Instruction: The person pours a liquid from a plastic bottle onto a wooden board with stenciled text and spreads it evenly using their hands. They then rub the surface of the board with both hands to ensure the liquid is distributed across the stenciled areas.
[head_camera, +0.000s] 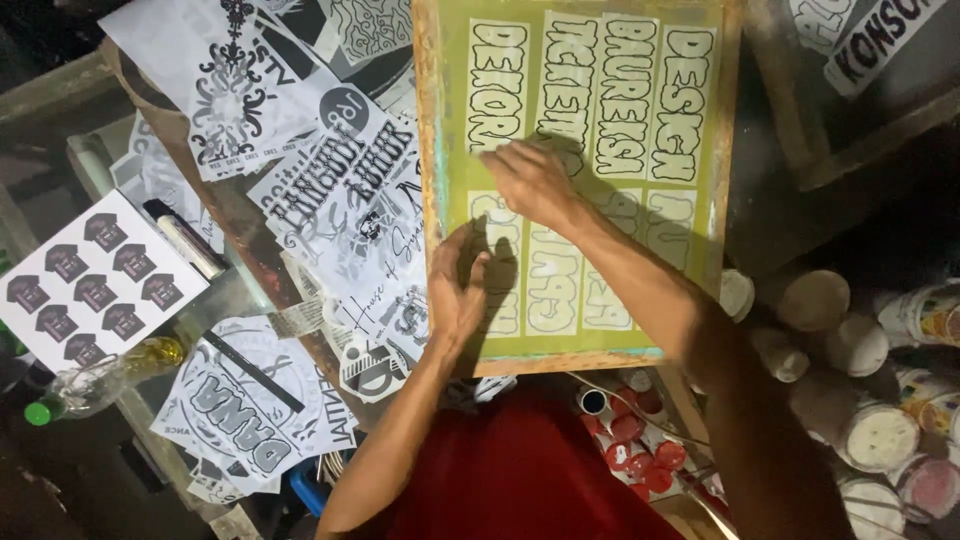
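Note:
A wooden-framed printing screen (445, 130) with a yellow-green mesh and several white outlined lettering panels lies in front of me. My right hand (530, 180) rests flat on the mesh near its middle, fingers spread toward the left. My left hand (458, 285) sits at the screen's lower left edge, fingers slightly curled and touching the mesh beside the frame. Neither hand holds anything.
Black-and-white printed design sheets (330, 190) are heaped left of the screen. A sheet of small shirt pictures (90, 280), a marker (185, 240) and a plastic bottle (95, 380) lie further left. Paint pots (860, 420) crowd the right; small red jars (630, 435) sit below.

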